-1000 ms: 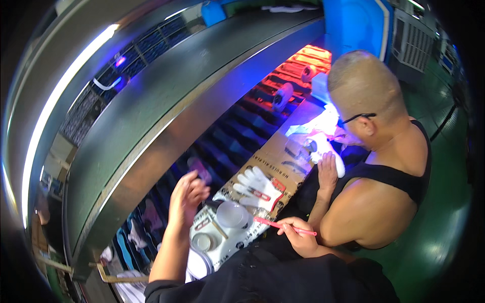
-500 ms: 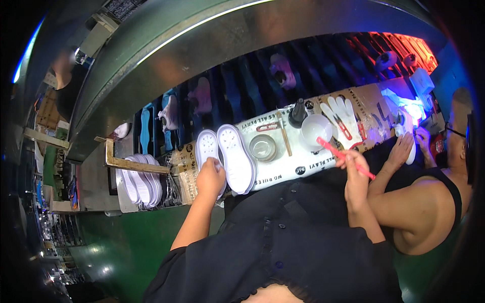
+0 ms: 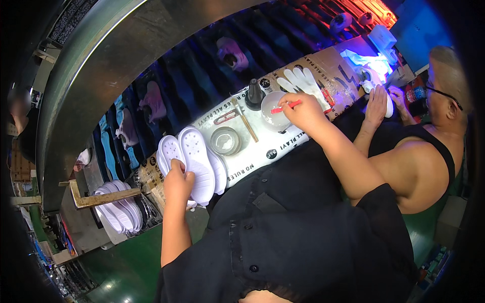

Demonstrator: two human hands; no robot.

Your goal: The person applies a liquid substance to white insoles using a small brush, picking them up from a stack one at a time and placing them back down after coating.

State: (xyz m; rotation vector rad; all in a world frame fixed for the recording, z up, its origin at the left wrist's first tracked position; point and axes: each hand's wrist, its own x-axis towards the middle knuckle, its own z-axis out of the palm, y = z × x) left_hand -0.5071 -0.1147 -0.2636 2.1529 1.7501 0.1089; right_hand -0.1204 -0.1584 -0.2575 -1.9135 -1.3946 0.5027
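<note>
My left hand [image 3: 177, 183] is closed on the near end of a pale lilac shoe sole [image 3: 198, 164], which lies over other soles at the left end of the work surface. Beside it another sole [image 3: 171, 150] pokes out on the left. In my right hand [image 3: 304, 112] is a slim red-handled brush [image 3: 288, 106], held over a white bowl [image 3: 273, 122]; its tip is hard to make out. Between bowl and soles are a round glass dish [image 3: 225, 141] and a wooden-handled brush [image 3: 245, 122].
Behind the bowl stands a dark nozzle bottle [image 3: 254, 95]. Red snips [image 3: 226, 117] and a white glove [image 3: 301, 83] lie nearby. Stacked soles [image 3: 119, 204] sit left, past a wooden bracket [image 3: 103, 198]. A conveyor carrying shoe uppers [image 3: 232, 54] runs behind. A co-worker [image 3: 409, 161] sits at right.
My right hand has moved the red-handled brush over the bowl. With my left hand, one sole has come to overlap another that lay side by side with it. The view has swung right.
</note>
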